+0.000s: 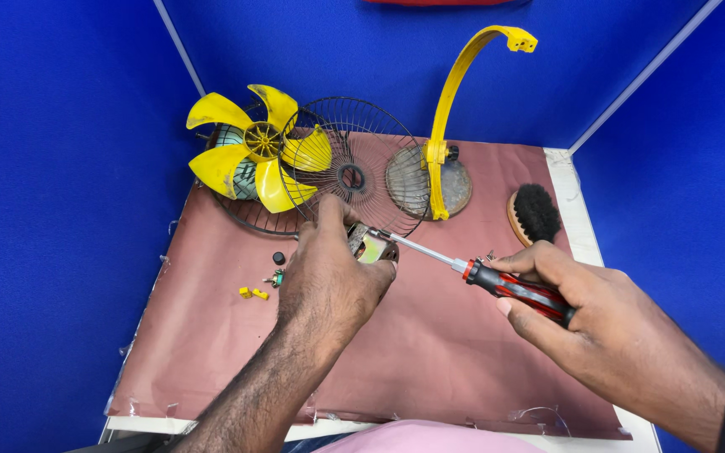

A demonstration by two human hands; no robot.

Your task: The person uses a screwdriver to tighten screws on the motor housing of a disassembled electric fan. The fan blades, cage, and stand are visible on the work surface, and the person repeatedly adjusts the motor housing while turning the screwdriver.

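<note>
Hands are meeting over the brown mat [430,352] in the head view: the left hand [333,281] is closing around a small metal motor part [371,246] near centre, while the right hand [597,315], at four o'clock, is gripping a red-and-black screwdriver [472,270] whose tip is touching that part. Yellow fan blades [258,151] are lying at eleven o'clock beside a wire grille [354,168], a brush [534,214] at two o'clock.

small metal part [371,246] mostly hidden | screwdriver tip [377,235] hidden behind it
</note>
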